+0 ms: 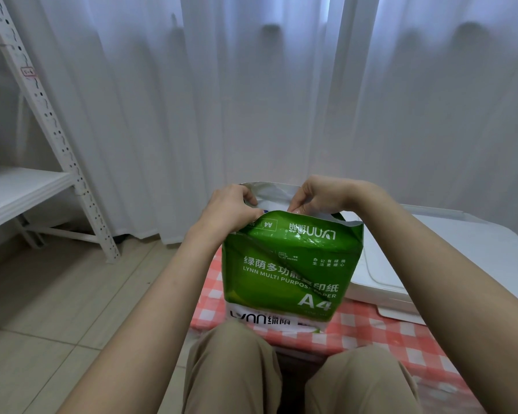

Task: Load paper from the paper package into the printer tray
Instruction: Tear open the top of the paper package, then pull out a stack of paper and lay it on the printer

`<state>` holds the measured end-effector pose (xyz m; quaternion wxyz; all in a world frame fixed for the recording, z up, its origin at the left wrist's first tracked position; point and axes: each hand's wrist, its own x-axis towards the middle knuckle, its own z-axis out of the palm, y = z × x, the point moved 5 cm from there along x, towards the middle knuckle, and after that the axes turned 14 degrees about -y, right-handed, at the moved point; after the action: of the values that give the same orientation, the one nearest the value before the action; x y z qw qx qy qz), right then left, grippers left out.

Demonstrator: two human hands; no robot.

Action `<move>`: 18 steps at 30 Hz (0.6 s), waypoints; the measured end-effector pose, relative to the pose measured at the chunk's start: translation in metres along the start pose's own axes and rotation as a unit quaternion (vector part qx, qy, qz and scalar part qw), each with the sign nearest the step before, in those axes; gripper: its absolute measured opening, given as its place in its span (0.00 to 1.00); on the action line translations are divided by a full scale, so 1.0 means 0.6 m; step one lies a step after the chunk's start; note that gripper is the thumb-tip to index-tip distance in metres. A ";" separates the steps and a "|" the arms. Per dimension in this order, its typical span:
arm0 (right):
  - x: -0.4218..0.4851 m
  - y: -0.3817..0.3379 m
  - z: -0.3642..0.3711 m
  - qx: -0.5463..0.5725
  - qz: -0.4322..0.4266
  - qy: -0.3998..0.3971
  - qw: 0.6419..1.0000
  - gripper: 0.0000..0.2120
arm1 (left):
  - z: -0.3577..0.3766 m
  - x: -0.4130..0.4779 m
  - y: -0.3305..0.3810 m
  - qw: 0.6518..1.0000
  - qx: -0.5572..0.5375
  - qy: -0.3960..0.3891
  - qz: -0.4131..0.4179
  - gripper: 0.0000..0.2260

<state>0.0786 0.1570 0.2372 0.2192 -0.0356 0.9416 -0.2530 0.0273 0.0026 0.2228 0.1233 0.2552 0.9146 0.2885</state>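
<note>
White curtains behind; I see my left hand (232,209) and right hand (317,195) pinching the green plastic A4 paper package (290,264) mouth at the red-checked table (401,333) edge; tugging could topple it.

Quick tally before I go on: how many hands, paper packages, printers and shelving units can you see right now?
Hands: 2, the left hand and the right hand, both gripping the package's open top
Paper package: 1, green, standing upright on the checked cloth
Printer: 1, white, to the package's right
Shelving unit: 1, white, at the left
Total: 5
</note>
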 end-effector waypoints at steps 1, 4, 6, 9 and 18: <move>0.000 -0.002 0.000 -0.010 0.001 0.009 1.000 0.08 | 0.000 0.000 0.000 1.000 0.001 -0.001 -0.002 0.13; 0.001 -0.008 0.002 -0.047 0.006 0.034 0.998 0.08 | 0.001 0.003 -0.001 1.000 0.001 -0.002 -0.009 0.13; -0.001 -0.012 0.002 -0.058 0.007 0.044 0.997 0.08 | 0.002 0.006 -0.001 1.000 -0.001 -0.002 -0.014 0.13; -0.004 -0.014 0.001 -0.059 0.015 0.047 0.997 0.07 | 0.001 0.009 -0.001 1.000 -0.004 0.004 -0.017 0.12; 0.011 -0.019 -0.004 -0.166 0.047 0.066 0.983 0.06 | 0.000 0.015 -0.002 1.000 -0.007 0.010 -0.020 0.11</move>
<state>0.0713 0.1473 0.2420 0.1597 -0.0106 0.9835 -0.0844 0.0191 0.0067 0.2210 0.1220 0.2332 0.9187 0.2946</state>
